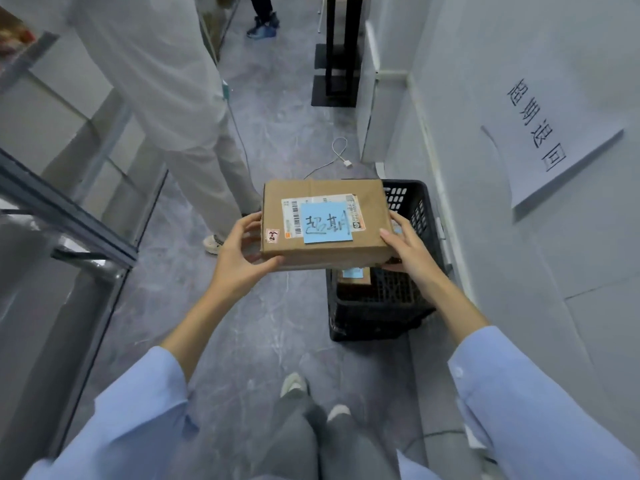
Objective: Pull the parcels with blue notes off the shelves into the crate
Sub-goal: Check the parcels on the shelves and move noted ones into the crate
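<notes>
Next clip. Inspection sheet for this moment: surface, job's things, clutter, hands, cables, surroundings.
Surface: grey marbled floor; no table seen.
Job's things: parcel with blue note held over the black crate, towards its left part; second parcel with a blue note inside the crate; metal shelves at left.
Clutter: nothing seen.
Hands: left hand and right hand grip the parcel's two ends.
Cables: white cable with plug on the floor ahead; dark cable by the right wall.
Surroundings: another person ahead, paper sign on the right wall.

Left hand (239, 252), right hand (408, 251), both curled
</notes>
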Tool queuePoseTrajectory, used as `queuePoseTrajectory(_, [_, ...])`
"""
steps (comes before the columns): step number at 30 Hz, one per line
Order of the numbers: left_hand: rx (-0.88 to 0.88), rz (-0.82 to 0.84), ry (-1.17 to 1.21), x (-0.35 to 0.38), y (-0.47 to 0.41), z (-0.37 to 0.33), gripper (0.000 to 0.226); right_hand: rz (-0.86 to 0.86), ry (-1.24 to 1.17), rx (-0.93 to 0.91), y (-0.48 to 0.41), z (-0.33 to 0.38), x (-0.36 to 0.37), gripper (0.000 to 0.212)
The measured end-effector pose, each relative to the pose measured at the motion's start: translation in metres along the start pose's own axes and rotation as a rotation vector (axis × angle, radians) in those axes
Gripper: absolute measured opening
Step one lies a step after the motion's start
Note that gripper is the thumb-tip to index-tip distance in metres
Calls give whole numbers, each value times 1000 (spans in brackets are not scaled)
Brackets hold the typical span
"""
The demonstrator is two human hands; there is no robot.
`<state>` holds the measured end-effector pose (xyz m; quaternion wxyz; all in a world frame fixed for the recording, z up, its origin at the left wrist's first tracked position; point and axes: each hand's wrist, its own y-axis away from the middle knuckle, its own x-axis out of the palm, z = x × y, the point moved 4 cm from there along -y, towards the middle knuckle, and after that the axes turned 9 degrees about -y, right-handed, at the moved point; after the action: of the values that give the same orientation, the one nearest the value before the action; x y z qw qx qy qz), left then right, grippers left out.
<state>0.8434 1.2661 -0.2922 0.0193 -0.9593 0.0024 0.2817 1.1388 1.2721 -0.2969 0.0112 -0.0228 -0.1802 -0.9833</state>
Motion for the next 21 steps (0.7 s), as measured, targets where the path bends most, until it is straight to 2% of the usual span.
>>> queuePoseTrajectory(9, [-28,176,-62,81,-78,23,83,-144,-60,91,-63,-40,-62,42])
queuePoseTrajectory(18, [-18,333,-135,151,-170,67,74,-300,-161,216,-136,-114,-96,53])
queuePoseTrajectory(21, [-12,398,-165,182,-196,83,72,-353,-201,263,-154,-146,-108,51])
